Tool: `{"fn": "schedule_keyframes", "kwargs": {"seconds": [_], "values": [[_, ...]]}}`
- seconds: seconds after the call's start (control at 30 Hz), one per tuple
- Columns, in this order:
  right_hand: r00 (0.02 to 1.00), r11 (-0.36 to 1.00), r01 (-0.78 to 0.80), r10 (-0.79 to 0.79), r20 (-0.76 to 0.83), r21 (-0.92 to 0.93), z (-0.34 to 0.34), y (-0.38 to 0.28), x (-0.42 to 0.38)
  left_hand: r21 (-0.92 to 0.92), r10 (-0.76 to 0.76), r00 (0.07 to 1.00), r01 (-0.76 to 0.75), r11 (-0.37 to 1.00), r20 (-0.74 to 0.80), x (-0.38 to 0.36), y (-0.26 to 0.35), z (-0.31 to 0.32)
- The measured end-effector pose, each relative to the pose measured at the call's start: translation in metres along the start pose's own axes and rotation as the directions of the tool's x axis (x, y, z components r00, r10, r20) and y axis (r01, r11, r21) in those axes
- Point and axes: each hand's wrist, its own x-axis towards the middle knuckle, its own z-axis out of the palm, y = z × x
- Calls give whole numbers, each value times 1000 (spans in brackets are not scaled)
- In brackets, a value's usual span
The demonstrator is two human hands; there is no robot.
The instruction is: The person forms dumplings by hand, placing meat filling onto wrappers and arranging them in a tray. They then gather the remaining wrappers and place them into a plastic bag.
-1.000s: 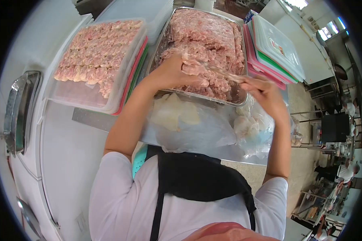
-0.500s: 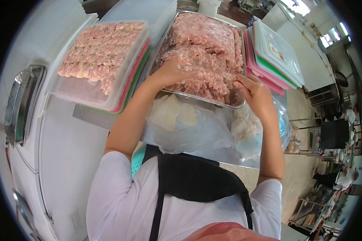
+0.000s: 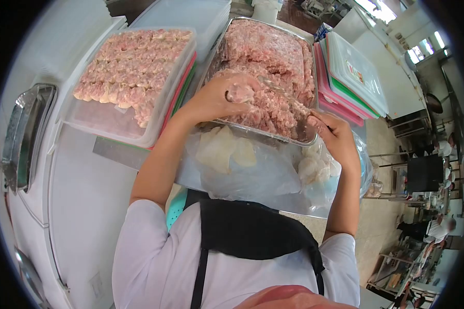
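My left hand (image 3: 211, 100) is curled around a meat-filled dumpling (image 3: 239, 93), with the filling showing at the top between thumb and fingers. It is over the left side of a metal tray (image 3: 310, 138) heaped with pinkish ground meat (image 3: 265, 44). In my right hand (image 3: 337, 135), at the tray's near right corner, the fingers are closed on the end of a narrow spatula (image 3: 286, 97). Its blade slants across the meat toward my left hand and is smeared with filling. Below the tray, pale round wrappers (image 3: 216, 149) lie on a plastic bag (image 3: 252, 180).
Left of the tray, rows of formed dumplings (image 3: 134, 62) fill much of a translucent plastic container (image 3: 105, 126) stacked on coloured ones. More lidded containers (image 3: 353, 72) are stacked on the right. A second plastic bag (image 3: 317, 175) sits near the table's front edge. People are in the background at right.
My left hand has turned so the dumpling in it shows at the top. The spatula now lies across the meat toward it, and my right hand has shifted slightly down and right.
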Motion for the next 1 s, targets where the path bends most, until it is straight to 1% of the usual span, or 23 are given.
{"fn": "schedule_keyframes", "kwargs": {"seconds": [0.07,0.1,0.17,0.2,0.27,0.3,0.37,0.4,0.47,0.5,0.57,0.6,0.7,0.73,0.8,0.83,0.9,1.0], "values": [[984,986,165,-167,69,30,11,-6,0,-46,-130,988,134,990,86,3,8,1],[976,979,202,-205,80,41,20,-3,1,-65,-194,972,204,977,132,3,10,3],[955,960,273,-279,99,66,34,7,7,161,-80,986,56,985,147,3,1,1],[971,975,220,-215,102,-36,27,5,10,275,-21,987,-24,961,160,4,-3,0],[992,967,105,-86,87,-233,2,-8,15,184,-71,996,58,981,60,-1,-14,7],[992,954,122,-112,50,-275,-1,-21,12,139,-97,995,95,986,10,-3,-18,9],[986,922,146,-165,-22,-359,1,-45,-2,197,-86,995,95,976,-56,-4,-20,12],[979,906,177,-201,-24,-385,4,-40,0,225,-78,993,95,970,-85,-3,-19,13],[964,870,231,-267,-23,-435,12,-23,4,188,-146,988,134,973,51,6,0,5],[972,891,212,-236,-12,-401,3,-25,4,173,-177,978,156,972,114,9,8,1],[984,929,173,-181,8,-326,-23,-35,2,75,-159,986,156,985,40,1,9,4],[987,953,151,-159,-12,-264,-29,-35,-1,25,-154,988,154,988,5,-2,13,4],[984,973,180,-175,42,-145,-16,-40,-7,-29,-137,990,138,990,42,-1,30,1],[976,960,220,-217,34,-174,1,-36,-7,34,-139,990,138,990,31,-2,29,1],[985,983,154,-145,94,-98,-1,-33,-6,168,-139,990,137,976,0,-5,24,-2],[984,990,126,-116,135,-60,-4,-28,-5,163,-159,987,160,974,-17,-9,33,-7],[992,998,59,-58,110,-5,-15,-11,-7,157,-215,975,222,962,-60,-22,61,-24],[997,999,4,-7,73,38,-23,-2,-13,187,-29,986,60,981,-162,-57,85,-66]]}}
